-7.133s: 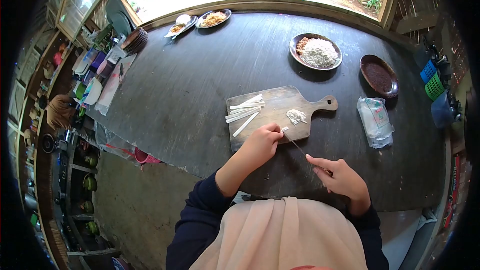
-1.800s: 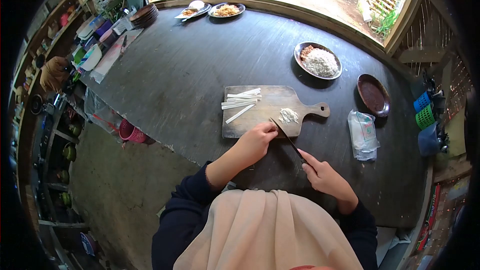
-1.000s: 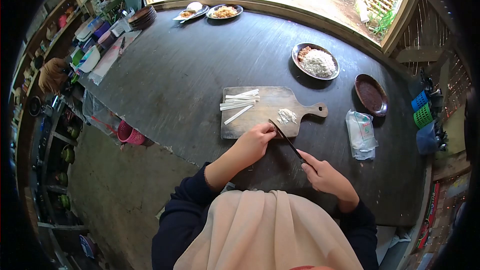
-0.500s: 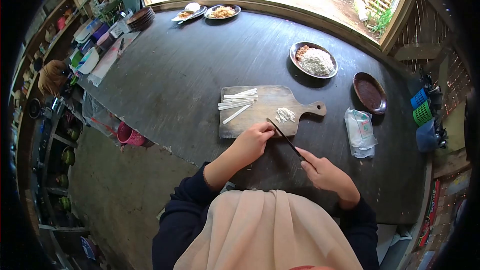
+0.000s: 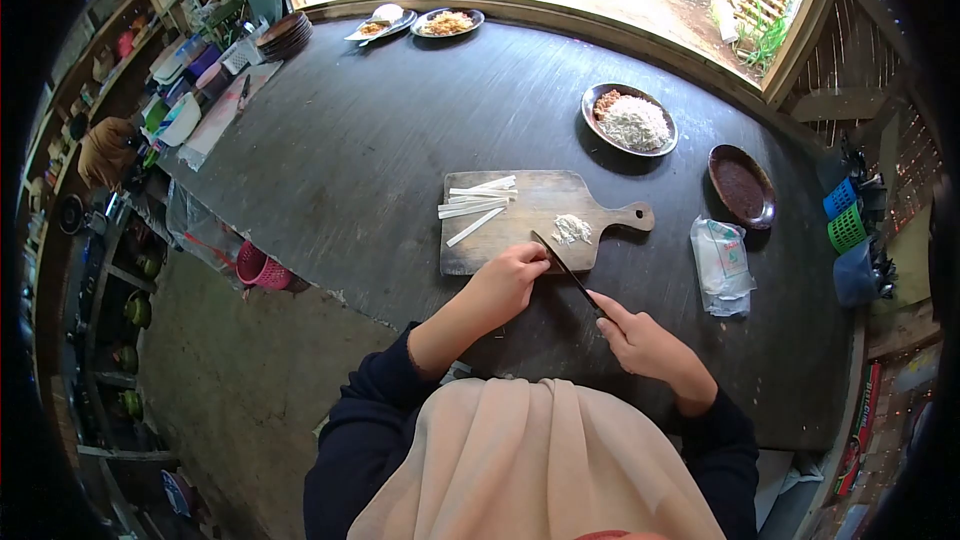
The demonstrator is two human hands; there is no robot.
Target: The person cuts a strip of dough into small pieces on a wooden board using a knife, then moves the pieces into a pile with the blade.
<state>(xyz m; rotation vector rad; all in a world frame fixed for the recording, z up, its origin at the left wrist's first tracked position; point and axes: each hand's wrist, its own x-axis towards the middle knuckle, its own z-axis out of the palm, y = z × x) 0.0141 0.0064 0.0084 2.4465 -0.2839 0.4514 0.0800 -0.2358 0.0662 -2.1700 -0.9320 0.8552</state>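
Note:
A wooden cutting board (image 5: 540, 190) lies on the dark table, its handle pointing right. Several white strips (image 5: 476, 208) rest on its left part, and a small heap of chopped white pieces (image 5: 571, 229) sits near the handle. At the board's front edge my left hand (image 5: 512, 278) is closed, fingers bent together; whatever they press is hidden. My right hand (image 5: 640, 340) grips a knife (image 5: 568, 272), whose blade slants up and left, its tip just beside my left fingers over the board.
Behind stands a plate of white shreds and brown food (image 5: 634, 124). To the right are an empty brown dish (image 5: 741, 186) and a plastic packet (image 5: 721, 266). Two food plates (image 5: 447, 24) and stacked brown plates (image 5: 285, 37) stand at the far edge.
The knife and my right hand have shifted very slightly to the left. My left hand stays at the board's front edge.

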